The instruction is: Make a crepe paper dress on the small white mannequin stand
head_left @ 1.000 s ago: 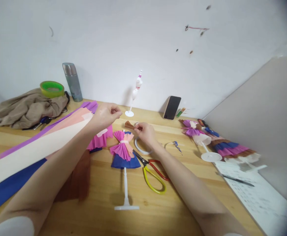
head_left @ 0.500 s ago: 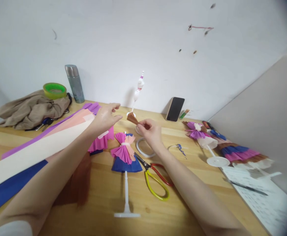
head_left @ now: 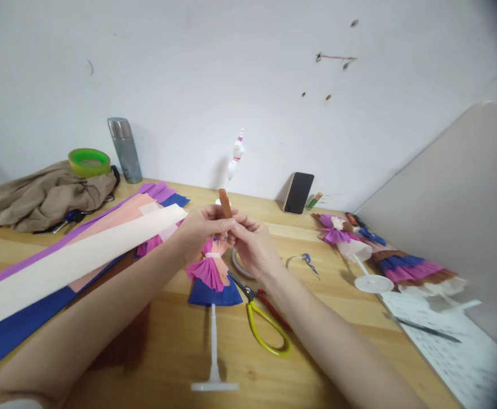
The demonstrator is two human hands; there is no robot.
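Note:
Between my two hands, a small folded piece of brown crepe paper [head_left: 225, 203] stands up, pinched at its lower end. My left hand [head_left: 203, 228] closes on it from the left, fingers pressed against those of my right hand [head_left: 252, 238], which grips it from the right. Just below stands a small doll-like form on a white stand [head_left: 214, 346], dressed in a pink and peach pleated paper top [head_left: 209, 269] and a blue paper skirt [head_left: 216, 291]. Scissors with yellow and red handles [head_left: 269, 335] lie beside it, partly under my right forearm. A tape roll [head_left: 240, 266] is half hidden behind my right hand.
Long crepe paper strips [head_left: 82, 255] spread across the left. Behind them are a cloth [head_left: 47, 196], a green tape roll [head_left: 88, 163] and a flask [head_left: 124, 150]. A phone [head_left: 298, 193] leans on the wall. Paper-dressed figures [head_left: 414, 267] and a pen [head_left: 427, 329] on paper lie right.
My left hand has come right and down from above the strips to meet my right hand, and now grips the brown paper too. The brown paper has turned more upright. The view has shifted slightly.

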